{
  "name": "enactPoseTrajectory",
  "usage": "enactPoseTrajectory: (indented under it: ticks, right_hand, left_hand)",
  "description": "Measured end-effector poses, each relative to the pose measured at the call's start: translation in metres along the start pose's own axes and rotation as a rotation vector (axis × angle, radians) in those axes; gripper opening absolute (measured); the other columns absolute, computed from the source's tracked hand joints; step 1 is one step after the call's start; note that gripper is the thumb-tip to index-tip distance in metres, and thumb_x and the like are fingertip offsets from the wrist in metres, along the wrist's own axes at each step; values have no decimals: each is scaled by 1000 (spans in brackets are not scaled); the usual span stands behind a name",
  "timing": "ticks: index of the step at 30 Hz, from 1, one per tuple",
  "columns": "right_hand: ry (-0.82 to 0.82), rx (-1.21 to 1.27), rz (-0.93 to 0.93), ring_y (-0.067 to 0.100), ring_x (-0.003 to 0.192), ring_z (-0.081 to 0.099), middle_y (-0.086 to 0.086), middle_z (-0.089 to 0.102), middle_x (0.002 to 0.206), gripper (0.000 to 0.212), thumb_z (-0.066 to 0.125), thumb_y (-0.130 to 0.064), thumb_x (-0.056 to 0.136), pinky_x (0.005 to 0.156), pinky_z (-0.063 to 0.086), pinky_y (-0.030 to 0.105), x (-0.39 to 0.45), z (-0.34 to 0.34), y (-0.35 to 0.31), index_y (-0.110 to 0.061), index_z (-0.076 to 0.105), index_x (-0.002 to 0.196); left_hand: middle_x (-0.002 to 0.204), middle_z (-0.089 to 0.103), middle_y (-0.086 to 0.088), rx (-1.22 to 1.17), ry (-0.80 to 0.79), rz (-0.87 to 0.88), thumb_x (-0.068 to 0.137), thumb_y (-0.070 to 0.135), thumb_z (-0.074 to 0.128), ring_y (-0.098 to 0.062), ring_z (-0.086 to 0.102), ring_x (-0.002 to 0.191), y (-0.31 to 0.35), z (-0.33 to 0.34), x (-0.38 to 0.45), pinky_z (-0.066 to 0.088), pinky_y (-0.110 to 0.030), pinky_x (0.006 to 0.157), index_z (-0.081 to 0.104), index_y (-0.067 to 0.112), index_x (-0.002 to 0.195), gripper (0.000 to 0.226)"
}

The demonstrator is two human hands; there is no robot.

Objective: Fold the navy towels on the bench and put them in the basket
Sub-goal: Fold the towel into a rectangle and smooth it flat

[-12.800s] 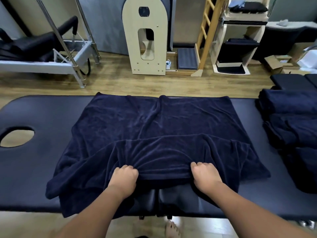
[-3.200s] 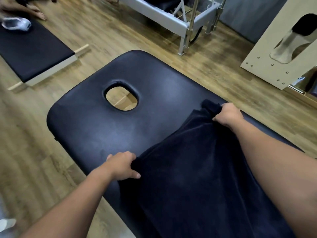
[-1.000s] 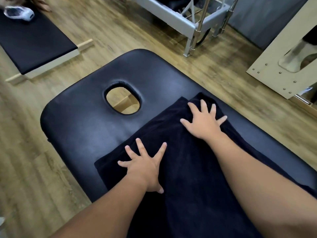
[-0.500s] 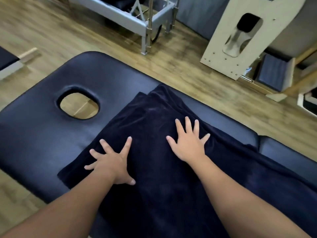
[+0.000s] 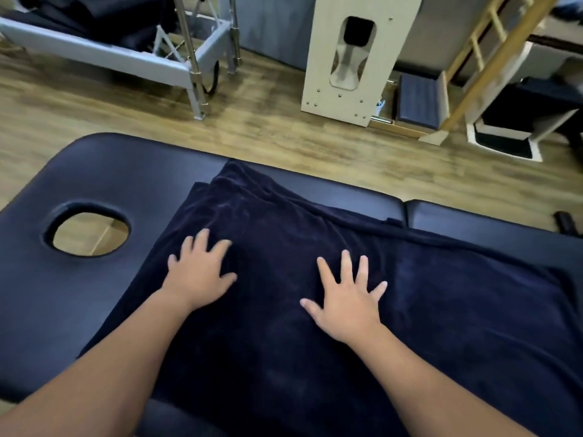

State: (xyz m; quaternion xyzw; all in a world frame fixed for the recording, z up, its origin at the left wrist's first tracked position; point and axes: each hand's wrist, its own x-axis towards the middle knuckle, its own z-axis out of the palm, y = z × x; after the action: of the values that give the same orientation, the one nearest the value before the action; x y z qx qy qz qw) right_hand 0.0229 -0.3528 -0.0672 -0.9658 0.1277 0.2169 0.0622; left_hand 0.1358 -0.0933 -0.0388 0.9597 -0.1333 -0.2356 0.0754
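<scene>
L hand (image 5: 198,274) flat, fingers spread on towel (image 5: 426,310) | R hand (image 5: 345,302) same | towel under both, on bench (image 5: 94,171)

Warm brown wood-plank flooring (image 5: 284,127) is running across the room. A grey metal-framed exercise apparatus (image 5: 132,58) is standing at far left. A pale wooden arched panel with a cut-out (image 5: 350,99) is leaning beside a light wooden ladder frame (image 5: 492,58), against a grey wall (image 5: 271,23).
</scene>
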Motion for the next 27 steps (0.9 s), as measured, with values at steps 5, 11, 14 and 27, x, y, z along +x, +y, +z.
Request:
enactPoseTrajectory:
  ticks: [5,11,14,27]
  right_hand:
    - [-37,22,-73,35,148,-33,-9,-31,164,94,39,-89,80,109,-3,80,-19,10,19,-60,-18,149]
    - [-51,296,420,35,150,-27,-10,-32,163,92,37,-92,78,107,7,82,-52,19,97,-65,-21,145]
    - [-67,280,395,35,149,-30,-9,-37,161,94,31,-92,79,108,5,82,-92,38,106,-59,-24,147]
    - [-115,578,976,38,150,-24,-8,-31,163,107,29,-103,64,106,11,82,-206,79,218,-60,-22,147]
  left_hand:
    - [159,-41,11,145,-275,15,68,89,59,-40,-25,151,14,31,-11,20,-79,107,-25,55,149,122]
    - [163,-35,-7,223,-329,-216,82,62,71,-52,-11,150,53,19,-3,20,-79,110,-22,11,157,129]
    - [163,-28,-19,299,-297,23,90,35,60,-50,-14,150,98,28,-8,14,-74,114,-15,12,159,105]
    - [161,-39,2,496,-208,668,85,53,54,-39,-34,147,230,96,-38,-1,-79,111,-11,43,158,99]
